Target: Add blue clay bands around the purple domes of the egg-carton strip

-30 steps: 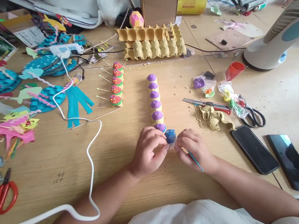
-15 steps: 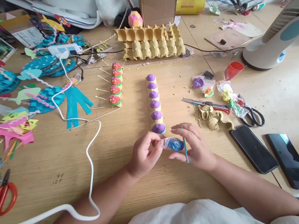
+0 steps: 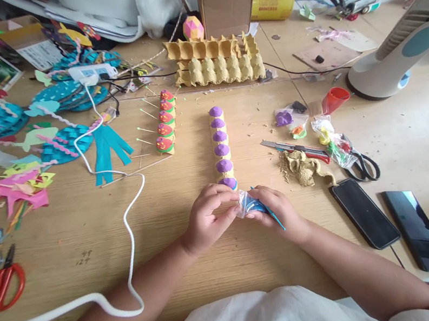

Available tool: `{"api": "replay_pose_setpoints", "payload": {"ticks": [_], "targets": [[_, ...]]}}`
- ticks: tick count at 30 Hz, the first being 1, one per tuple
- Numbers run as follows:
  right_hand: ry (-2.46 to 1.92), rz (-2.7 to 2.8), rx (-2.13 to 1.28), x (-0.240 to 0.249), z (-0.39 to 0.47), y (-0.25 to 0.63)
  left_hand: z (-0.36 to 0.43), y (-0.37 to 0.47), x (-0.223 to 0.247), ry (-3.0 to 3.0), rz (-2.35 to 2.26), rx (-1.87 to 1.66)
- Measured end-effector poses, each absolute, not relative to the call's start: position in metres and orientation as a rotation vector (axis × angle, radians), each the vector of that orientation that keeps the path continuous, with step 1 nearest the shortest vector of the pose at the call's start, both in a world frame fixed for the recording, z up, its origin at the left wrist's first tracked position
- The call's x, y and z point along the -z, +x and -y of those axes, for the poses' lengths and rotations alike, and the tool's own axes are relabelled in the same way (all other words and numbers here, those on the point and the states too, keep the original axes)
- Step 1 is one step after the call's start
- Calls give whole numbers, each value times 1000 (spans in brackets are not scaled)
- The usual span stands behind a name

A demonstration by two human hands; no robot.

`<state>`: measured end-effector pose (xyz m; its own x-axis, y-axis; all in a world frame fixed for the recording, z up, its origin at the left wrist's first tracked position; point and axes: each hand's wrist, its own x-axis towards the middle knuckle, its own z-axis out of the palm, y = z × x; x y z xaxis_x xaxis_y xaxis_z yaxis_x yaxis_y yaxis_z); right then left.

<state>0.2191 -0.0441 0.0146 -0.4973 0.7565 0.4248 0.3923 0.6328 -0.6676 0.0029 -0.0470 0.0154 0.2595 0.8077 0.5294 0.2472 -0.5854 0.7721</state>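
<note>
My left hand (image 3: 211, 217) pinches the clear end of a small plastic bag of blue clay (image 3: 253, 205). The fingers of my right hand (image 3: 282, 208) are closed around the bag's filled end, and a thin blue stick (image 3: 276, 218) lies across that hand. Just beyond my fingers stands a cardboard egg-carton strip (image 3: 217, 156), its bumps capped with purple clay (image 3: 221, 150). A blue edge shows on the nearest bump, partly hidden by my hands.
A red-and-green caterpillar (image 3: 164, 130) with thin sticks stands left of the strip. At right lie a utility knife (image 3: 295, 151), torn carton scraps (image 3: 302, 168), black-handled scissors (image 3: 367, 166) and two phones (image 3: 365, 214). A white cable (image 3: 128, 235) crosses near my left arm.
My right hand has closed in on the bag and now grips its filled end. The blue stick has swung from upright to slanted. My left hand still holds the bag's other end.
</note>
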Motion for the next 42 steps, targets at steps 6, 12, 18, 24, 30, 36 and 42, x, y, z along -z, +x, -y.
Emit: {"api": "replay_pose_setpoints", "payload": {"ticks": [6,12,18,24,30,36,42], "targets": [[-920,2024,-643,-14,45,222,46,3,-12,2135,-968,-1324],[-924,1904,-666,-13,47,222,46,4,-10,2144,-956,-1342],[-869,1964,-615,-15,50,221,45,5,-11,2058,-881,-1290],[-818,1961,-634,-14,49,220,47,9,-17,1928,-863,-1233],[-830,1841,-845,-12,53,216,48,11,-20,1929,-825,-1276],[-763,1700,-1152,-16,58,211,48,8,-17,2006,-802,-1270],[-738,1751,-1175,-15,58,209,48,7,-16,2000,-818,-1243]]}}
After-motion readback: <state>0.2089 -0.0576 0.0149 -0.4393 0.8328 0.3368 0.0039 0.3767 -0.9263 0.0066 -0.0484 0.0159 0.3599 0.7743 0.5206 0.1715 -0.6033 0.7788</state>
